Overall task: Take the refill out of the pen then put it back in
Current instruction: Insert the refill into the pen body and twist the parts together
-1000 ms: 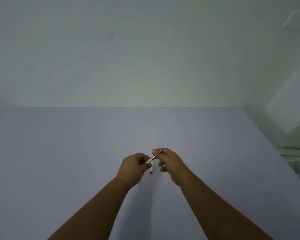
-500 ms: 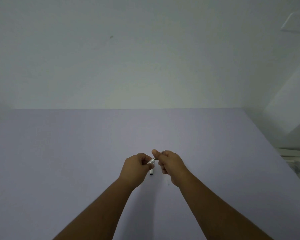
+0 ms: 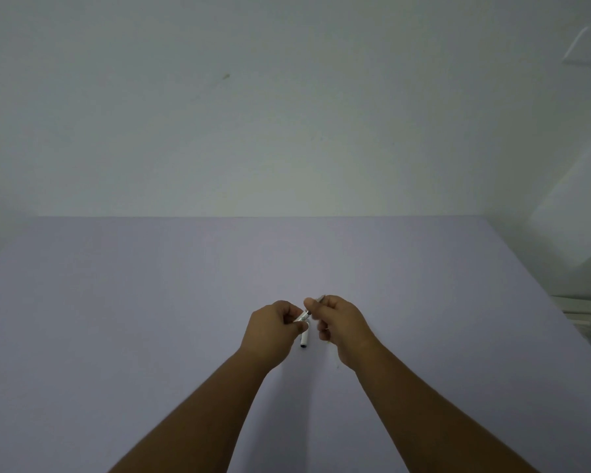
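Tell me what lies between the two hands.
In the head view, the white pen bridges the gap between the left hand and right hand; a white piece hangs below.

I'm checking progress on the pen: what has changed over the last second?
Very little. The right hand has closed in slightly toward the left hand, so less of the thin white pen barrel shows between them. Both hands still pinch it; the white cap-like piece still lies on the lilac table below.
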Tool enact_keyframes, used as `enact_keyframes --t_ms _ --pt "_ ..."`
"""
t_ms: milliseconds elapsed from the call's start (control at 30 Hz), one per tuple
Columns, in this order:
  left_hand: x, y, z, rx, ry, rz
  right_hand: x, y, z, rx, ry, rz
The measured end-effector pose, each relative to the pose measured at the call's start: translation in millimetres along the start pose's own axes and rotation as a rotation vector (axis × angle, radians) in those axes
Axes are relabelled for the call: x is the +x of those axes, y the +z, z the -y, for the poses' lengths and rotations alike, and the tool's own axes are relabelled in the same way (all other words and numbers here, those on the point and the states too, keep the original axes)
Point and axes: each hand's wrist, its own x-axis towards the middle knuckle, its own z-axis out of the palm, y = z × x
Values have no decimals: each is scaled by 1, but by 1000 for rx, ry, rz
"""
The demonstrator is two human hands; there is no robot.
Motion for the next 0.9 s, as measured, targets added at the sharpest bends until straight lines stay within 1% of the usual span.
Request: enact_keyframes --t_ms 67,133,200,233,367,400,500,567,667,700,800,833,900 --pt "-1 2 -1 -9 0 8 1 0 1 -66 31 -37" --pt "0 1 0 -33 -13 8 1 -1 1 -15 24 -13" --pt "0 0 0 -42 -24 2 0 -4 1 55 -21 31" --pt "0 0 0 -35 -22 2 0 -4 1 41 -39 31" --pt "-1 3 -1 -40 -17 20 1 -3 1 -93 -3 -73" --pt "-1 3 -1 -54 -22 19 1 -3 1 -72 -10 -63" --pt "0 3 -1 -53 -31 15 0 -4 -1 76 -57 39" --pt "-1 4 -1 -30 -24 16 -2 -5 0 29 -48 32" --pt "-3 6 0 -49 -32 23 -1 -3 1 -112 15 -44" --pt "-3 6 0 -63 -40 25 -1 -3 0 -104 12 -43" --pt "-2 4 1 -78 -47 22 -1 -3 -3 41 -40 13" --pt "-2 4 0 -66 -41 22 -1 -4 -2 36 -51 16" --pt "-2 5 -1 -46 -28 22 -1 -4 0 -49 -33 -17"
